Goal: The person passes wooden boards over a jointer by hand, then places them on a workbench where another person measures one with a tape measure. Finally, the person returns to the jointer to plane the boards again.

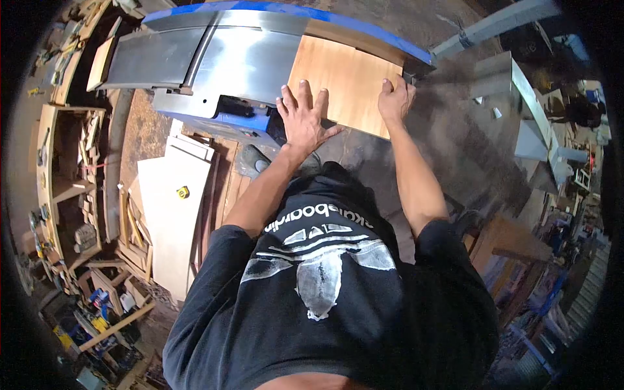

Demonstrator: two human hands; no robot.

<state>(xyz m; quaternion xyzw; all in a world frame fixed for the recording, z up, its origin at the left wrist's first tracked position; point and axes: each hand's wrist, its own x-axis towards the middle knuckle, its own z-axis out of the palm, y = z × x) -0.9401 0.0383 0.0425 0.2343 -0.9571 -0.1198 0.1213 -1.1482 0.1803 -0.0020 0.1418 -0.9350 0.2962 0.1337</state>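
Note:
A light wooden board [344, 81] lies flat on the metal bed [244, 55] of a jointer-like machine, against its blue-edged fence [364, 25]. My left hand [304, 120] is open, its fingers spread over the front left corner of the board and the edge of the bed. At the board's right end, my right hand [396, 101] is closed around the edge, with the fingers curled over and partly hidden. The cutter area beneath the board cannot be seen.
Left of me, pale panels [172, 214] lean low with a yellow tape measure [182, 192] on top. Shelves of wood offcuts [71, 182] stand farther left. Tools and scraps [104, 312] clutter the lower left. A metal-edged table [520, 91] stands at right.

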